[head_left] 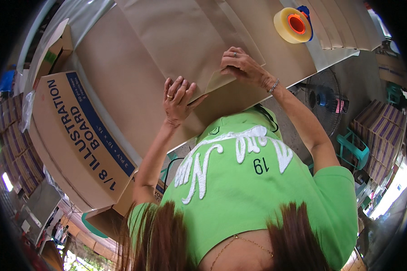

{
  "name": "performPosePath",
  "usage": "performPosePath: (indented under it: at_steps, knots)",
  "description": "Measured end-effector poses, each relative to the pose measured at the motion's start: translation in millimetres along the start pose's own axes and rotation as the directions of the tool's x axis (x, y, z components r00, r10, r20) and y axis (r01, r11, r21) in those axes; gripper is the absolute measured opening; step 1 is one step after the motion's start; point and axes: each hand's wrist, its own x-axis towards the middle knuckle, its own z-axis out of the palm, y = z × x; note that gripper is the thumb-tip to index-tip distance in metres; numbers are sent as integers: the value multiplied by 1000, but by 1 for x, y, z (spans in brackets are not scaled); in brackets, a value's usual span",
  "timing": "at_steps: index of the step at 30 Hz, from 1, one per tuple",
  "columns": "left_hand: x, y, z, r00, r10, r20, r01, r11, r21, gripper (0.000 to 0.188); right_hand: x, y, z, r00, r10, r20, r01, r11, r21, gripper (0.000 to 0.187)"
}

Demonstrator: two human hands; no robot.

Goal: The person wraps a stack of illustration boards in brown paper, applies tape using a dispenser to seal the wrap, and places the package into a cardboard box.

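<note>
A broad sheet of brown wrapping paper (167, 40) lies over the work surface in front of me. My left hand (181, 97) rests on the paper near its front edge, fingers stretched and thumb pointing right. To its right and a little farther off, my right hand (242, 65) has its fingers curled in a pinch at the paper's raised edge. A lighter, folded-looking flap (219, 80) shows between the two hands. The fingertips of the right hand are partly hidden.
Beyond my right hand lies a roll of clear tape (282, 26) with an orange core and blue holder. A printed cardboard box (59, 135) stands left. On the right are folded brown sheets (343, 27), a fan (323, 101), a green stool (355, 149) and stacked bundles (379, 135).
</note>
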Motion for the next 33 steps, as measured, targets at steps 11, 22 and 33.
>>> performPosePath:
  at_steps: [11,22,33]
  knots:
    - [80,37,-9,891,-286,354,335,938,-86,34,0,2,1,999,7,-33,-7,1000,-8,15]
    - [78,32,6,936,-146,321,184,979,-92,13,-26,0,-10,971,-30,-238,-45,952,-304,36]
    - [78,34,7,930,-159,330,197,977,-85,14,-71,65,-60,994,-10,106,67,833,-550,86]
